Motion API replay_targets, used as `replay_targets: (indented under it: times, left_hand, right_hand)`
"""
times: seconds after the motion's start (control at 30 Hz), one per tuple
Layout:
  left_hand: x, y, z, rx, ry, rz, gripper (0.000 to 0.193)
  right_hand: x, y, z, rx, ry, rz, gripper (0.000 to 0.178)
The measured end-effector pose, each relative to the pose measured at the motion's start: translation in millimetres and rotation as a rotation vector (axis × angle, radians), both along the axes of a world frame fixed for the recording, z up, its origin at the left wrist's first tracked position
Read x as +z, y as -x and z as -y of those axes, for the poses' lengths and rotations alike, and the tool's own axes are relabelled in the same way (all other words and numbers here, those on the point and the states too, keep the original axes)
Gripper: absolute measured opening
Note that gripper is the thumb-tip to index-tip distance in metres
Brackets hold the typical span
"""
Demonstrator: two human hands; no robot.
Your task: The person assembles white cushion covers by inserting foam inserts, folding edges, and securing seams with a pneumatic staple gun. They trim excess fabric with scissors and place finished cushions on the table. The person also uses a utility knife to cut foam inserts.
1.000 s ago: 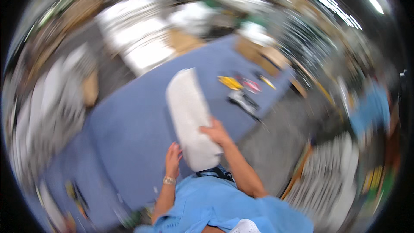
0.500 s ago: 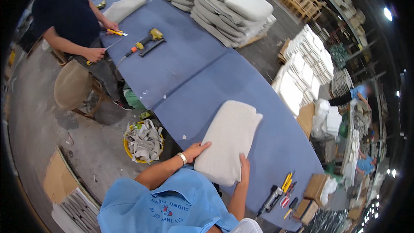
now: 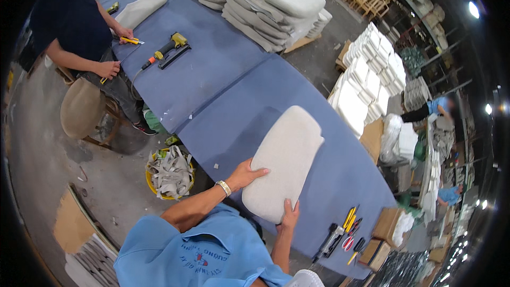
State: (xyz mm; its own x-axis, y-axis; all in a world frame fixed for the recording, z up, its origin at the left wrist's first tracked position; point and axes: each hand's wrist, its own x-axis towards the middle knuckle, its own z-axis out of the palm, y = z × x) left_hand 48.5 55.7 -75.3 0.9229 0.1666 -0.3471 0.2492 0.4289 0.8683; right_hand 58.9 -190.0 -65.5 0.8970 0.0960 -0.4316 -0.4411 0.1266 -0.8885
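A light grey fabric-covered seat cushion [image 3: 284,162] is held in front of me over the blue-covered table [image 3: 223,127]. My left hand [image 3: 245,175] grips its left edge, thumb lying on the upper face. At the near right corner my right hand [image 3: 287,216] closes on the edge, thumb on top. The fingers of both hands are partly hidden beneath the cushion.
Near the table's right end lie a staple gun [image 3: 329,239], yellow cutters [image 3: 349,219], scissors [image 3: 348,243] and a screwdriver [image 3: 356,250]. Another nail gun [image 3: 171,48] rests farther off, beside a co-worker holding a yellow knife [image 3: 130,40]. A scrap basket [image 3: 149,180] stands on the floor.
The cushion has been raised and tilted, its far end swinging up and away from the table. Both hands stay on its edges, and the right has shifted toward the near corner.
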Motion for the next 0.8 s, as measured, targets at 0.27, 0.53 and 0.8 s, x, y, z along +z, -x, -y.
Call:
replay_targets:
  times: [0.27, 0.53, 0.8]
  left_hand:
    - [90, -51, -60, 0.152, 0.004, 0.346, 0.058]
    - [-60, -81, -140, 0.394, -0.996, -0.295, 0.065]
    - [-102, -100, -126, 0.360, -1.397, -0.539, 0.071]
  right_hand:
    - [30, -92, -66, 0.035, -0.318, 0.088, 0.068]
    - [40, -241, -181, 0.135, -0.407, 0.283, 0.069]
    - [-140, -327, -222, 0.222, -0.142, -0.098, 0.074]
